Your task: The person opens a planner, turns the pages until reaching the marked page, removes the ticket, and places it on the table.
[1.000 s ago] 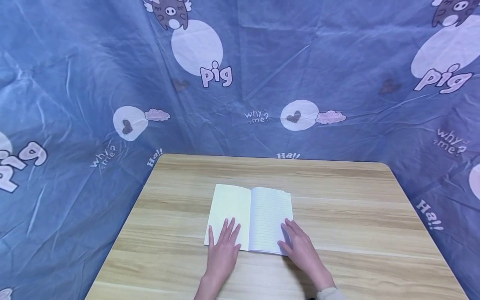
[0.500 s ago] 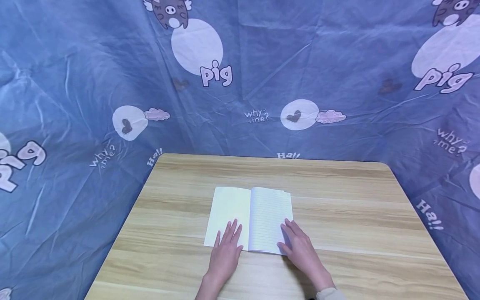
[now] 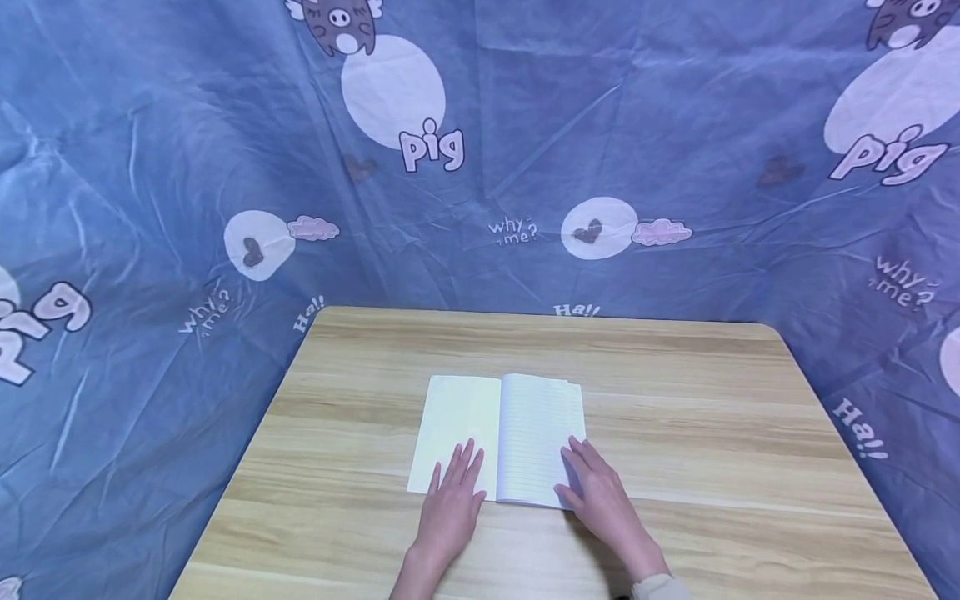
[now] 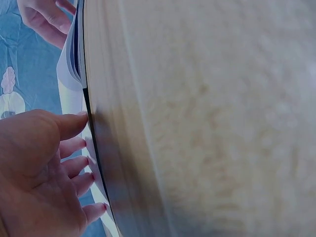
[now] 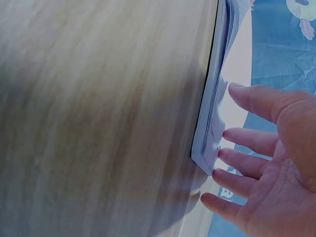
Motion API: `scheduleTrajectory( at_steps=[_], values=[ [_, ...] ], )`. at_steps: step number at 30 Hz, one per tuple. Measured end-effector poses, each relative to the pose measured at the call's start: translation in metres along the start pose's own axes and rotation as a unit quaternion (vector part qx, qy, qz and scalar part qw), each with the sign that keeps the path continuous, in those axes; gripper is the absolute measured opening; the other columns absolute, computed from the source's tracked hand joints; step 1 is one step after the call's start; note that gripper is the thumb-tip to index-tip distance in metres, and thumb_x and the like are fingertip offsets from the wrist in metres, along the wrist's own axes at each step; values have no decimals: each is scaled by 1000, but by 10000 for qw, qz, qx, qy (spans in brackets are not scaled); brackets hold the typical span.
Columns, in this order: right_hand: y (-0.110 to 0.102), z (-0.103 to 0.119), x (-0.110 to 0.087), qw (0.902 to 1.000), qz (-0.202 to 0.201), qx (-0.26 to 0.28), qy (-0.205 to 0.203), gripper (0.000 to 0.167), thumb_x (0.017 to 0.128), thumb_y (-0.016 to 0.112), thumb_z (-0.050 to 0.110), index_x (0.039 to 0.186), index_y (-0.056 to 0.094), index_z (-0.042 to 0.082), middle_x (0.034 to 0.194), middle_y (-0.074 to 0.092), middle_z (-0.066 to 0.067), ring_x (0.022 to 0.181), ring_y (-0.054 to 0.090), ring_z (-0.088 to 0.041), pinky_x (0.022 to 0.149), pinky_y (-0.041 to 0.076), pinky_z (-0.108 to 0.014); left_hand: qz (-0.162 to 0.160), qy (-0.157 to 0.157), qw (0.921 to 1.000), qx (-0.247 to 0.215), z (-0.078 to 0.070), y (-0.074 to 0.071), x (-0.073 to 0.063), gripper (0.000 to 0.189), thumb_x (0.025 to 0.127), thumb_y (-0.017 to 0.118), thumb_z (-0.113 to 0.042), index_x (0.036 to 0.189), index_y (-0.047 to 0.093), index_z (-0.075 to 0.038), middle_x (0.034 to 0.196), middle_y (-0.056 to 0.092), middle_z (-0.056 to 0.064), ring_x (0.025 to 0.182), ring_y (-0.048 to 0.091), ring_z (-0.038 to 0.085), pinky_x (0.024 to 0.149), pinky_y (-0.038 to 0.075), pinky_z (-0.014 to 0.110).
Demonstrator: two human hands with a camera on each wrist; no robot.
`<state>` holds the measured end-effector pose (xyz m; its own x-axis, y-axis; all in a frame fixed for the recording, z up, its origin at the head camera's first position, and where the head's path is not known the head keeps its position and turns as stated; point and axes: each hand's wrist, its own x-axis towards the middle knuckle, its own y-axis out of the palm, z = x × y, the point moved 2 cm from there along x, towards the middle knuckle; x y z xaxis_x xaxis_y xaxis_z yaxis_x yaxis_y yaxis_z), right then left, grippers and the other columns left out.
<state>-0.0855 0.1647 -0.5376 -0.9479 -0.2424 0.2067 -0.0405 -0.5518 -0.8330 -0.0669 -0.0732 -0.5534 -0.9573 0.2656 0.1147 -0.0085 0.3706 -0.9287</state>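
Observation:
An open notebook (image 3: 538, 433) lies on the wooden table, a plain cream page on its left and a lined white page on its right. My left hand (image 3: 450, 512) rests with fingertips on the lower part of the left page, its fingers extended. In the left wrist view the fingertips (image 4: 85, 177) of that hand meet the thin left side of the notebook (image 4: 74, 59). Over the lower right edge of the lined page lies my right hand (image 3: 603, 500), fingers loosely spread. The right wrist view shows its fingertips (image 5: 220, 153) at the edge of the page stack (image 5: 210, 133).
The wood-grain table (image 3: 712, 417) extends on all sides of the notebook. Behind it and at both sides hangs a blue cloth (image 3: 525, 100) printed with pigs and lettering. A light sleeve (image 3: 660, 587) shows at the right forearm.
My left hand has slid slightly right on the left page, its fingers closer together, and that page lies flatter at its top. The right hand has stayed in place.

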Motion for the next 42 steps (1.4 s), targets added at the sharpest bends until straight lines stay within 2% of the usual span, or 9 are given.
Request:
scheduleTrajectory(
  at_steps=[10,16,24,30,37,42],
  values=[
    [-4,4,2,9999,-90,8,-84,55,80,81,12,125,59,-10,136,53,-27,128,45,-48,100,40,-63,-98,45,9999,-1,0,0,1,58,92,66,-19,145,46,-6,155,36,13,141,33,32,111,29,59],
    [-5,3,6,10000,88,23,2,54,82,78,12,128,58,-9,139,51,-27,130,43,-48,103,37,-63,7,-30,10000,-32,0,-1,2,57,94,64,-20,146,46,-7,156,34,12,143,31,31,113,26,58],
    [-7,1,17,9999,50,15,-102,53,84,77,13,127,57,-10,136,51,-30,126,46,-50,100,39,-65,109,-91,9998,-125,-1,-3,3,56,94,63,-19,146,45,-6,156,33,13,144,29,32,113,25,59],
    [-7,-7,35,9995,128,294,-60,51,87,74,11,128,56,-12,133,52,-33,124,47,-50,105,37,-61,142,-98,9997,-149,-1,-3,3,57,94,63,-19,147,45,-6,157,32,13,144,28,31,114,24,59],
    [-10,-20,67,9931,383,1007,459,52,90,69,10,132,50,-15,134,51,-33,126,45,-50,109,33,-58,136,-88,9997,-170,-1,-2,3,57,94,64,-19,146,45,-6,157,32,13,144,28,32,114,24,60],
    [-8,-30,85,9911,371,1045,742,52,93,66,12,135,48,-13,134,51,-34,125,44,-51,108,34,-60,157,-103,9997,-132,0,0,2,57,95,63,-19,147,44,-7,157,32,12,144,28,31,114,24,59]
  ],
)
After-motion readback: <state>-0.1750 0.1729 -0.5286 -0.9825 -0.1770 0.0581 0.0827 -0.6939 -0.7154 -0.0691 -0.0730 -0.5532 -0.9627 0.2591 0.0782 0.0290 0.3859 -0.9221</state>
